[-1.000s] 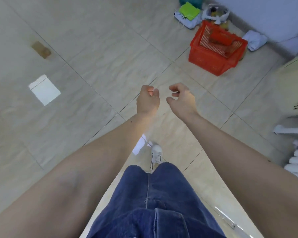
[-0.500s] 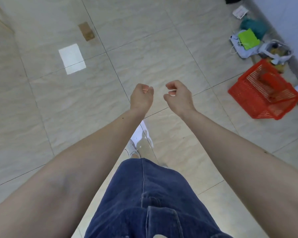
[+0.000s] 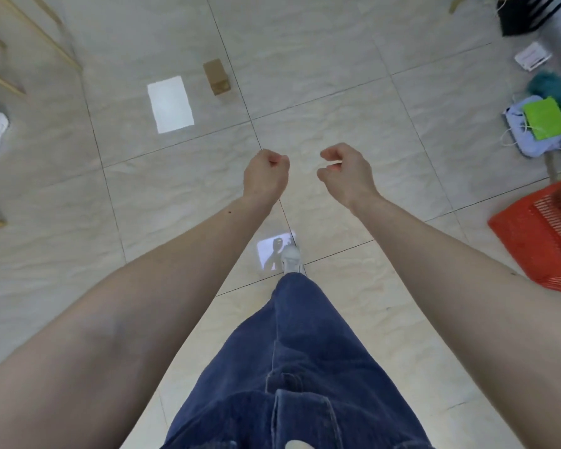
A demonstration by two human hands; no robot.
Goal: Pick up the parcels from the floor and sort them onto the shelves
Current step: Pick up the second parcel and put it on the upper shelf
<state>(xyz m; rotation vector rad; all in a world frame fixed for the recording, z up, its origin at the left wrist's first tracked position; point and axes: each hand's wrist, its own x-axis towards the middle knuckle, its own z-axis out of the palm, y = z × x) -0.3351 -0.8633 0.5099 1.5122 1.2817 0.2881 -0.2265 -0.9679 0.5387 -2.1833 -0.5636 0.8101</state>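
Note:
A small brown cardboard parcel [image 3: 216,77] lies on the tiled floor ahead, left of centre. Both my arms reach out in front of me over the floor. My left hand [image 3: 266,177] is curled into a fist with nothing in it. My right hand [image 3: 345,175] is loosely curled, also holding nothing. Both hands hang well short of the parcel. A wooden shelf frame [image 3: 20,43] shows at the far left edge.
A bright white patch of light [image 3: 170,104] lies on the floor beside the parcel. A red plastic basket [image 3: 541,241] stands at the right edge. Behind it is a pile with a green item [image 3: 546,118] and cloths. My jeans leg and white shoe [image 3: 291,257] step forward.
The view has swung left: the red basket and the pile slid to the right edge, the brown parcel and the light patch came nearer the centre. My hands have drifted slightly apart.

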